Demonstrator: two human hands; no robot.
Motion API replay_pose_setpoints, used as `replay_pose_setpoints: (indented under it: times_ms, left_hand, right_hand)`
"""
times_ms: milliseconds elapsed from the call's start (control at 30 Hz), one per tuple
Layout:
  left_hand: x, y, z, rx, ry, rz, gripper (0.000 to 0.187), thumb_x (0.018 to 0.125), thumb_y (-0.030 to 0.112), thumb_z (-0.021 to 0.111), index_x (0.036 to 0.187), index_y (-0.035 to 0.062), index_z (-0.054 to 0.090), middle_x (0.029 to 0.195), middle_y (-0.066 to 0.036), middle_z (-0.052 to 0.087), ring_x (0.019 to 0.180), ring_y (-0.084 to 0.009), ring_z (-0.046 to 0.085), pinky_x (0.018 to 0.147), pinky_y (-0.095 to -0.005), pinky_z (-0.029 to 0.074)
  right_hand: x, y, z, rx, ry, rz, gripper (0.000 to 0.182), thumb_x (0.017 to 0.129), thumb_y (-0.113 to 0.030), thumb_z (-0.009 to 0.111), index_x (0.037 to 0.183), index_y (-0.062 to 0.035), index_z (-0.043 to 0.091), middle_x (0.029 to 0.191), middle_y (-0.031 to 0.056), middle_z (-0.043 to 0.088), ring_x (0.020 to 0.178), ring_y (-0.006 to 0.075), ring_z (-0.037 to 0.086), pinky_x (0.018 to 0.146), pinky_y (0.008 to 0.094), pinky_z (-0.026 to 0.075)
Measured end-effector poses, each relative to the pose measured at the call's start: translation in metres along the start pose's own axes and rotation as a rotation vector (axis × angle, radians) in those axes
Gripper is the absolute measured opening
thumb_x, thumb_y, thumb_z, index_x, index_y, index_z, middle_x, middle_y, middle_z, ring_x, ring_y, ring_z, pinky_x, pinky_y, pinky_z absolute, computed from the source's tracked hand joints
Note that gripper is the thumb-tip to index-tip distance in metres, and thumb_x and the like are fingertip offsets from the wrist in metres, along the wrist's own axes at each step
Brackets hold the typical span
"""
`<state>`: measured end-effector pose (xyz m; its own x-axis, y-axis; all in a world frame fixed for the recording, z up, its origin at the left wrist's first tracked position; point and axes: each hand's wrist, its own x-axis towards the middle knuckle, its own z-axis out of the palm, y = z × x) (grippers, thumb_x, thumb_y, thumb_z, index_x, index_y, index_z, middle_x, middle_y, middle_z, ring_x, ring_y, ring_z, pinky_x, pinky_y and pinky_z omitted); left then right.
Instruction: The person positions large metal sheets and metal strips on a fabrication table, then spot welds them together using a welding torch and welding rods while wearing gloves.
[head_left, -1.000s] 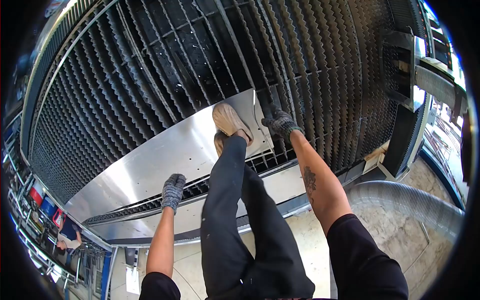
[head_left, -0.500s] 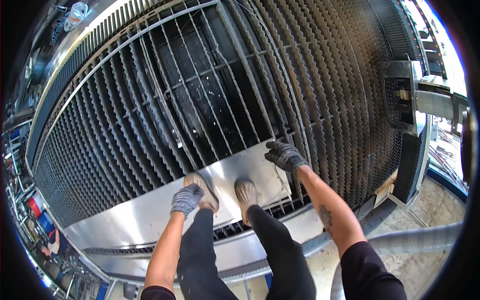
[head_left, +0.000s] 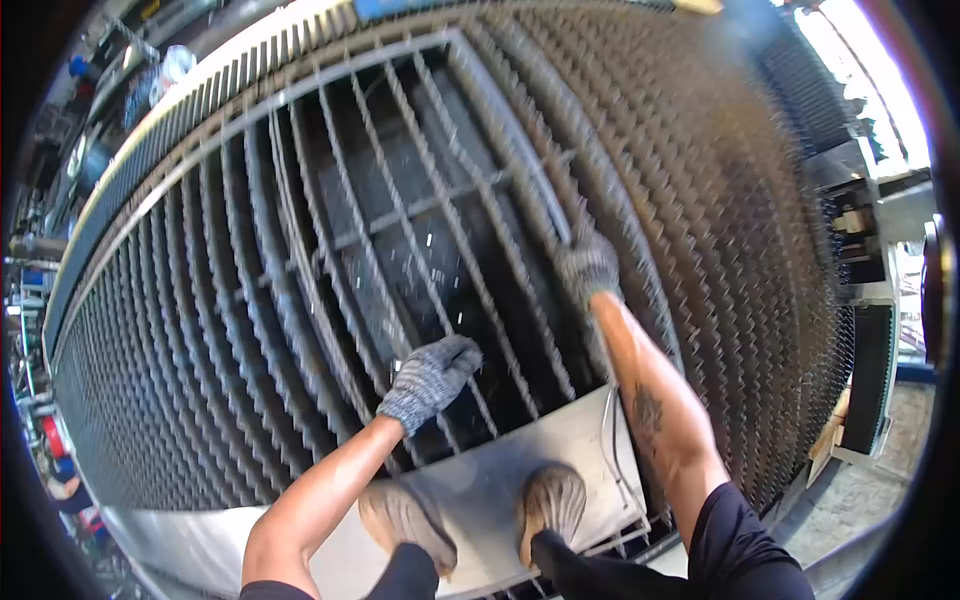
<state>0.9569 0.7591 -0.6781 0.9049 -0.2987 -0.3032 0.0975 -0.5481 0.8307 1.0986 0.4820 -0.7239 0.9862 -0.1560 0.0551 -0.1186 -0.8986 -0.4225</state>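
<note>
My right hand [head_left: 588, 265], in a grey knit glove, is closed around the near part of the grey metal bar [head_left: 510, 135] that edges the slatted grate. My left hand [head_left: 433, 380], gloved alike, hovers over the thin serrated slats [head_left: 425, 265] with its fingers curled together; whatever they hold, if anything, is hidden. Below the slats is a dark recess [head_left: 400, 310] dotted with small bright bits. Both of my shoes [head_left: 405, 520] stand on a shiny sheet-metal plate [head_left: 475, 495] laid over the grate.
Rows of jagged slats [head_left: 180, 330] stretch to the left, and browner, denser ones [head_left: 690, 230] fill the right. A metal machine housing [head_left: 855, 235] stands at the far right. Concrete floor [head_left: 870, 500] shows beyond the grate's edge.
I have leaned forward. My right hand went ahead from beside the plate to the grey bar and took hold of it. The left moved forward and right, from above my shoe to over the slats.
</note>
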Motion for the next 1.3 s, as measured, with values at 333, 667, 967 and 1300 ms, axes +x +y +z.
replay_pose_setpoints:
  times_ms: [333,667,967,1300]
  left_hand:
    - [0.099,0.192,-0.103,-1.182,0.189,0.174,0.065,0.088,0.072,0.055,0.115,0.0138,0.065,0.087,-0.002,0.066,0.077,-0.0205,0.064,0.072,-0.0319,0.052]
    - [-0.082,0.183,-0.075,-0.272,-0.088,0.101,0.086,0.083,0.061,0.070,0.147,0.0109,0.041,0.125,-0.009,0.063,0.116,-0.0234,0.061,0.092,-0.0371,0.052]
    - [-0.067,0.185,-0.053,-0.115,0.162,0.065,0.073,0.082,0.028,0.084,0.138,0.0011,0.045,0.143,-0.015,0.049,0.133,-0.0266,0.046,0.113,-0.0392,0.036]
    - [-0.038,0.146,0.015,-0.385,-0.373,0.227,0.065,0.094,0.037,0.070,0.143,0.0090,0.040,0.136,-0.013,0.057,0.122,-0.0221,0.058,0.105,-0.0368,0.046]
  right_hand:
    - [-0.128,-0.055,-0.184,0.524,-0.542,-0.054,0.043,0.097,-0.043,0.061,0.124,-0.0098,0.067,0.096,0.0204,0.071,0.093,0.0306,0.069,0.086,0.0411,0.051]
    - [-0.236,-0.035,-0.145,0.432,-0.076,-0.233,0.024,0.086,-0.031,0.064,0.085,-0.0072,0.066,0.067,0.0176,0.062,0.064,0.0390,0.062,0.059,0.0488,0.049]
    - [-0.253,-0.048,-0.107,0.295,-0.298,-0.288,0.025,0.086,-0.034,0.063,0.089,-0.0094,0.064,0.061,0.0135,0.059,0.056,0.0342,0.059,0.051,0.0475,0.045]
    - [-0.240,0.008,-0.095,0.148,-0.186,-0.233,0.028,0.074,-0.034,0.073,0.067,-0.0099,0.062,0.066,0.0116,0.061,0.067,0.0359,0.060,0.065,0.0481,0.046]
